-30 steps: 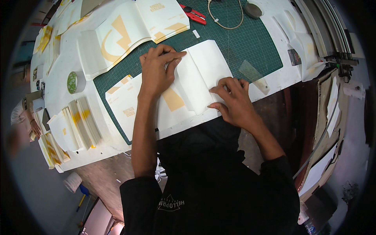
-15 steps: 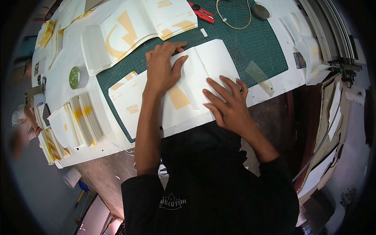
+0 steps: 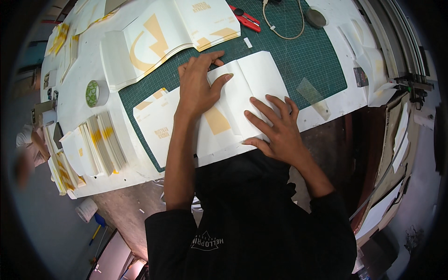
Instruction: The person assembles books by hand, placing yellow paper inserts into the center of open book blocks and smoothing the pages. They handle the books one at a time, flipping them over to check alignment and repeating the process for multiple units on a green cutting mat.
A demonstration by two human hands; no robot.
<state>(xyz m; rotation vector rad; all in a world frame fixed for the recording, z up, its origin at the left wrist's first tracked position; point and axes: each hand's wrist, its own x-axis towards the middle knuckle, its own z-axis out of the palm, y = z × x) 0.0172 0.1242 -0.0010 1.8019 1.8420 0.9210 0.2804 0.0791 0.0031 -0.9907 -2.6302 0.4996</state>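
A white creased paper sheet with pale orange print lies in front of me on a green cutting mat. My left hand rests at its far left part, fingers extended and thumb set apart on the paper. Spread flat over the right part is my right hand, its thumb near the front edge. Neither hand grips anything. Beyond them lies a stack of printed sheets, creased in panels. Left of my left forearm, another printed panel lies on the mat; my arm hides where it meets the sheet.
A red cutter, a cable and a dark round object lie at the back. A clear plastic piece is at the right. Left stand a tape roll and folded paper stacks. Another person is far left.
My right thumb has spread away from the fingers toward the sheet's front edge. My left hand stays at nearly the same place on the paper. The whole view has shifted slightly.
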